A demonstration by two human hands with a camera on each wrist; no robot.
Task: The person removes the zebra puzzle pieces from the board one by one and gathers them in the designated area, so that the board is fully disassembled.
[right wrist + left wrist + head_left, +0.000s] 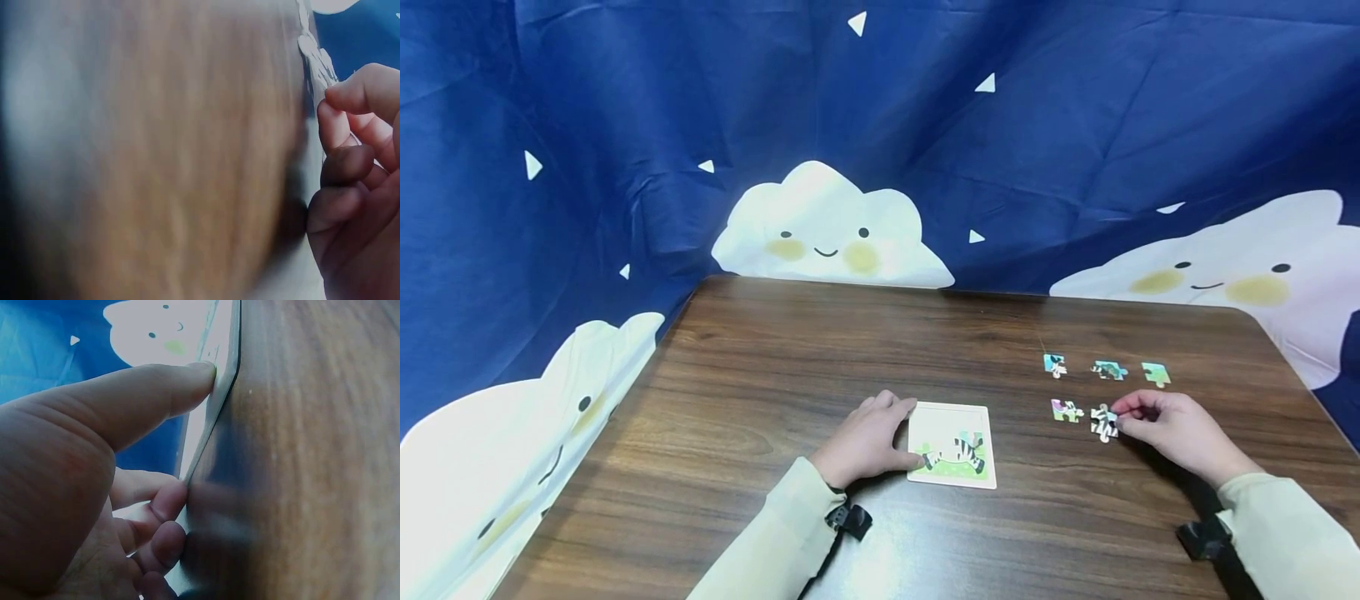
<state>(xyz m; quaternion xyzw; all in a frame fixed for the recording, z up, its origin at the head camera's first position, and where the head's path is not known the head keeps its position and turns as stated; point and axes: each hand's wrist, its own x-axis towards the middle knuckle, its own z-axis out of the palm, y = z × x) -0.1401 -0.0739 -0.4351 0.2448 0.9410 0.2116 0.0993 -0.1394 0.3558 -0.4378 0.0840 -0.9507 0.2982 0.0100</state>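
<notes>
A square puzzle board lies on the table with part of a zebra picture set in its lower half; the upper part shows bare. My left hand rests at its left side, the thumb on the frame near the lower left corner. In the left wrist view, the straight thumb touches the board, other fingers loosely bent beside its edge. My right hand pinches a black-and-white striped puzzle piece by its right side. The right wrist view shows thumb and index fingertip meeting at that piece's edge.
Several loose puzzle pieces lie beyond my right hand: a blue one with a zebra part, a blue-green one, a green one and a pink-and-green one. A blue cloth with clouds hangs behind the brown wooden table.
</notes>
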